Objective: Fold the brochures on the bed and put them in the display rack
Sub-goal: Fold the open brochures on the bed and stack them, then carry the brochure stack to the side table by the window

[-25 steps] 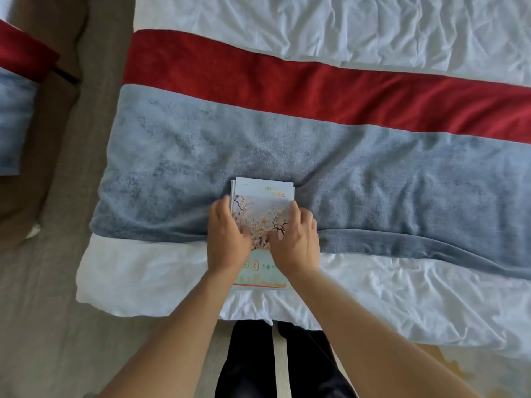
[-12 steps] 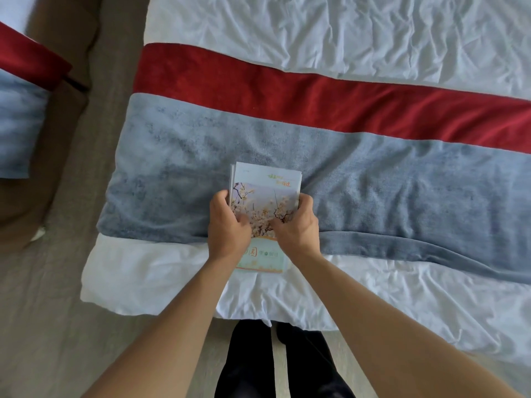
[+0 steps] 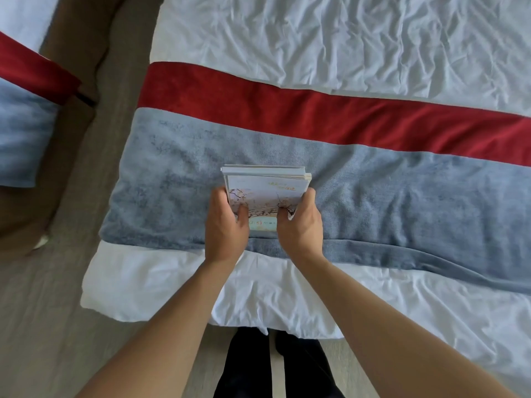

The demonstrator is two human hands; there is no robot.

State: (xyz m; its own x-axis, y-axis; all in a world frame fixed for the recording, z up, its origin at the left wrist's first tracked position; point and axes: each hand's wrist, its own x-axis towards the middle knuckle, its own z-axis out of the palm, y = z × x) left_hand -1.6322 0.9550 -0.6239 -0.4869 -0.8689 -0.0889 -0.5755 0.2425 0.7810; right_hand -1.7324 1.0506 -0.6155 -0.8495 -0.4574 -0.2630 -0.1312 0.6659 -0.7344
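A stack of folded brochures, pale blue with a blossom-branch picture on top, is tilted up off the grey-blue bed runner, its far edges showing as a thick bundle. My left hand grips the stack's left side, thumb on the cover. My right hand grips its right side the same way. The lower part of the stack is hidden behind my hands. No display rack is in view.
The bed has a wrinkled white cover with a red band beyond the runner. A second bed's corner lies at the far left across a strip of brown floor. My dark trousers touch the bed's near edge.
Both hands have moved from pressing flat on the stack to gripping its sides, and have lifted and tilted it up and away from the bed's white edge onto the runner area.
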